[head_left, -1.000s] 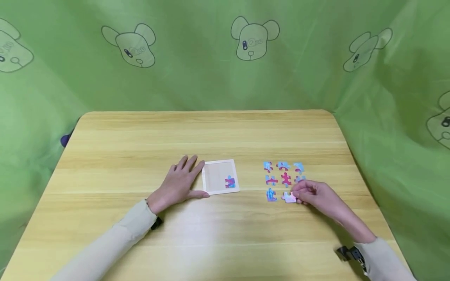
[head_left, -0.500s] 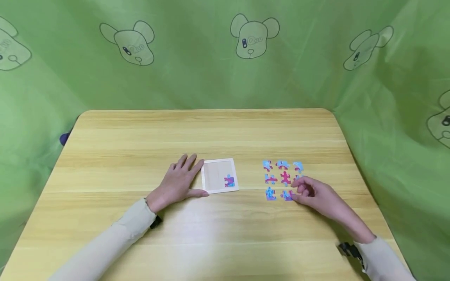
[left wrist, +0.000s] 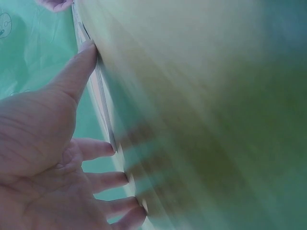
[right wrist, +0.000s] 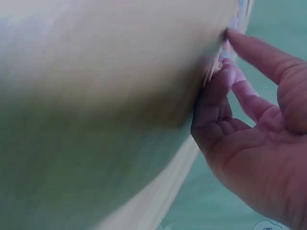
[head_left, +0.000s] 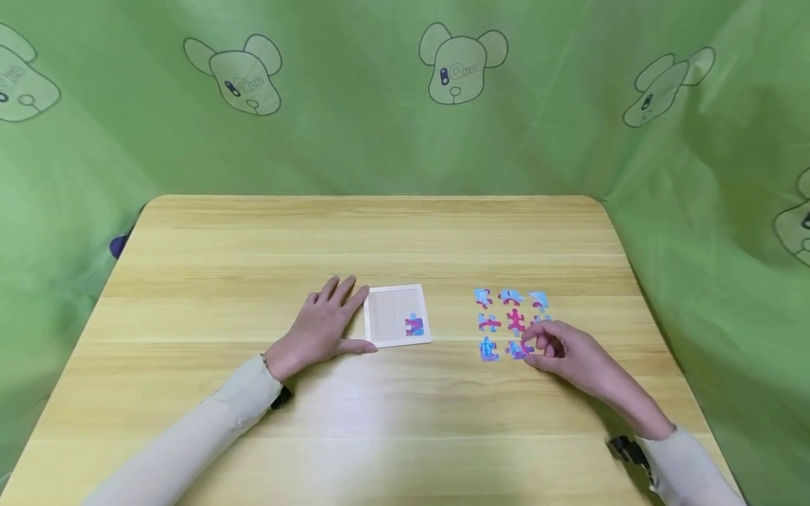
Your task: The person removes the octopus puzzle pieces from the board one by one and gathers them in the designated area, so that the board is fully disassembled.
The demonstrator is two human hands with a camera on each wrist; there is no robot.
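Observation:
In the head view, my left hand (head_left: 318, 327) lies spread at the left side of a square wooden puzzle tray (head_left: 387, 316), with thumb and index finger touching its edge. A pink and blue jigsaw piece (head_left: 414, 325) sits in the tray's lower right corner. To the right, my right hand (head_left: 569, 353) has its thumb and index finger on opposite edges of another jigsaw piece (head_left: 517, 349), in the front row of loose pieces. The other fingers are curled in. In the left wrist view, the fingers (left wrist: 103, 179) of my left hand are extended on the tabletop.
Several loose jigsaw pieces lie in rows right of the tray, among them a red one (head_left: 515, 321) in the middle. My right hand partly covers a piece (head_left: 542, 320) at the right. A green curtain surrounds the wooden table (head_left: 380, 239).
The piece at my right hand showed a pale glare and was tilted; now it lies flat with its colours visible. The thumb and index finger have shifted slightly around it. My left hand stays put.

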